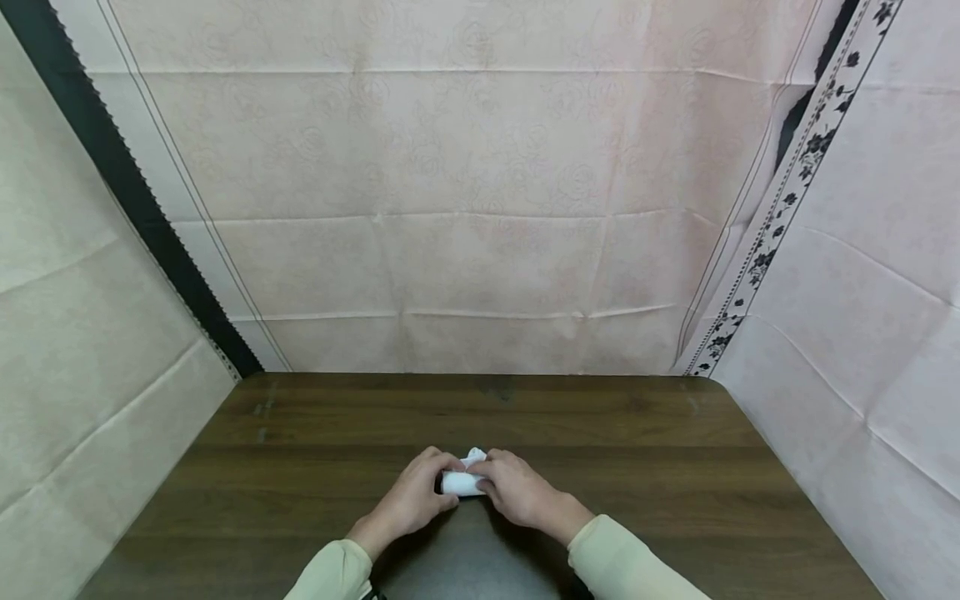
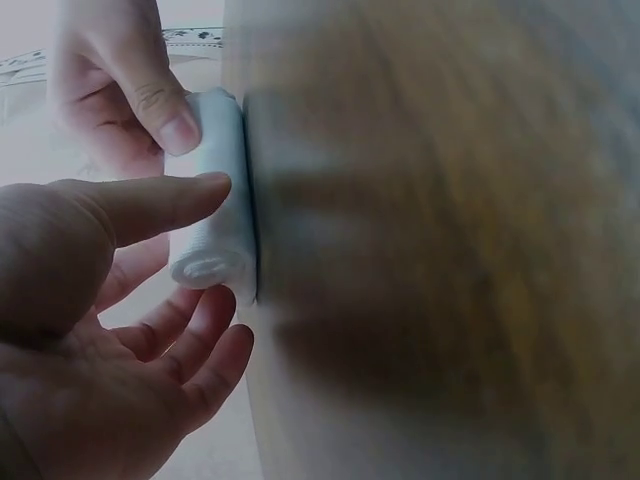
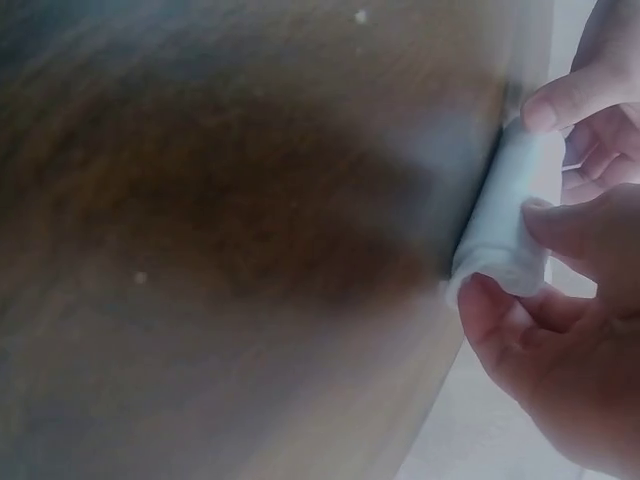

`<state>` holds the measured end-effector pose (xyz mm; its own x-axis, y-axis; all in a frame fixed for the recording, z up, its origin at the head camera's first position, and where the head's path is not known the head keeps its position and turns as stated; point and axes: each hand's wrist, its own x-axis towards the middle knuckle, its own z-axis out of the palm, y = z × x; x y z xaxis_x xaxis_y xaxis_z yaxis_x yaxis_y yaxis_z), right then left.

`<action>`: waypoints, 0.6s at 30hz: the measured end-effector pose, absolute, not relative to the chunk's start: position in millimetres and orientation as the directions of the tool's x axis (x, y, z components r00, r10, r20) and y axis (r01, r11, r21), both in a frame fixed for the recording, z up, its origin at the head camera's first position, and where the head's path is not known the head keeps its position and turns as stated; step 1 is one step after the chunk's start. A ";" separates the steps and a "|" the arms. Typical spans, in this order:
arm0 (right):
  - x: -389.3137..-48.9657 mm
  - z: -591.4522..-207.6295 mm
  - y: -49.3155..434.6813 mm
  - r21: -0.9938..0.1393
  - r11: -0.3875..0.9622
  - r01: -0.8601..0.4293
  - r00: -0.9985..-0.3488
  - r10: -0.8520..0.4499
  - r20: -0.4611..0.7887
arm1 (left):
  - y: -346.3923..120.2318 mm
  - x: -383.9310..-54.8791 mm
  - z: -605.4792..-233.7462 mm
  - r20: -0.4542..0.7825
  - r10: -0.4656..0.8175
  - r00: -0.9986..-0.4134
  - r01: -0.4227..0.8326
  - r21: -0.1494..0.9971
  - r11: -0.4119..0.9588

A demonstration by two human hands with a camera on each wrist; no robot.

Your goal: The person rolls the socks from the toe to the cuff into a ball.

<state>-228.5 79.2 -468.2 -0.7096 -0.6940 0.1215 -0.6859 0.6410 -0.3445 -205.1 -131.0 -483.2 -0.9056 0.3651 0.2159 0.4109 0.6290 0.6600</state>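
Observation:
A small rolled white cloth (image 1: 465,483) lies on the wooden table between both hands, a loose white bit sticking up behind it. My left hand (image 1: 418,493) holds its left end, and my right hand (image 1: 522,492) holds its right end. In the left wrist view the roll (image 2: 212,215) shows a spiral end. There my left hand (image 2: 90,320) has its thumb along the side and curled fingers at that end. Seen from the right wrist, the roll (image 3: 510,205) is pinched by my right hand (image 3: 560,335), thumb on top and fingers curled at the near end.
The brown wooden table (image 1: 315,433) has rounded far corners. Pale cloth sheets (image 1: 465,167) hang behind it and on both sides. A dark band (image 1: 142,192) runs along the left side, and a floral border (image 1: 787,200) runs along the right.

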 end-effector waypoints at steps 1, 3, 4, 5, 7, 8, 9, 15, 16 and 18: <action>-228.4 -467.8 79.1 -0.345 0.640 -0.687 -0.709 -0.695 0.120 | -131.1 -205.4 -482.9 0.216 0.368 -0.904 0.413 0.659 0.628; -228.6 -467.1 78.6 -0.344 0.643 -0.685 -0.709 -0.697 0.110 | -131.6 -206.1 -482.5 0.209 0.375 -0.903 0.414 0.656 0.631; -228.4 -467.1 78.4 -0.340 0.643 -0.687 -0.707 -0.699 0.107 | -131.7 -206.2 -482.4 0.202 0.379 -0.903 0.412 0.656 0.632; -228.3 -467.2 78.4 -0.337 0.645 -0.686 -0.708 -0.699 0.101 | -131.8 -206.5 -482.4 0.194 0.383 -0.903 0.410 0.657 0.633; -228.5 -468.2 78.5 -0.328 0.648 -0.687 -0.708 -0.699 0.102 | -132.1 -207.1 -482.3 0.176 0.392 -0.903 0.404 0.656 0.637; -228.6 -468.5 78.6 -0.324 0.652 -0.686 -0.710 -0.696 0.102 | -132.2 -207.4 -482.2 0.168 0.396 -0.902 0.403 0.656 0.639; -228.6 -468.8 78.8 -0.321 0.656 -0.683 -0.714 -0.692 0.105 | -132.4 -207.7 -481.9 0.162 0.401 -0.902 0.402 0.656 0.639; -228.3 -468.0 81.4 -0.293 0.679 -0.673 -0.734 -0.660 0.160 | -133.7 -209.3 -479.5 0.124 0.419 -0.899 0.390 0.658 0.643; -228.5 -467.5 81.5 -0.279 0.680 -0.679 -0.731 -0.662 0.167 | -133.8 -209.6 -479.1 0.118 0.419 -0.900 0.387 0.660 0.644; -228.7 -467.3 81.6 -0.252 0.680 -0.689 -0.723 -0.671 0.167 | -133.8 -209.7 -478.3 0.108 0.420 -0.901 0.380 0.662 0.646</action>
<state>-228.7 81.6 -467.3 -0.7229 -0.6706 0.1667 -0.6887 0.6798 -0.2519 -209.7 -133.8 -478.3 -0.9012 0.4197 0.1078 0.3801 0.6463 0.6617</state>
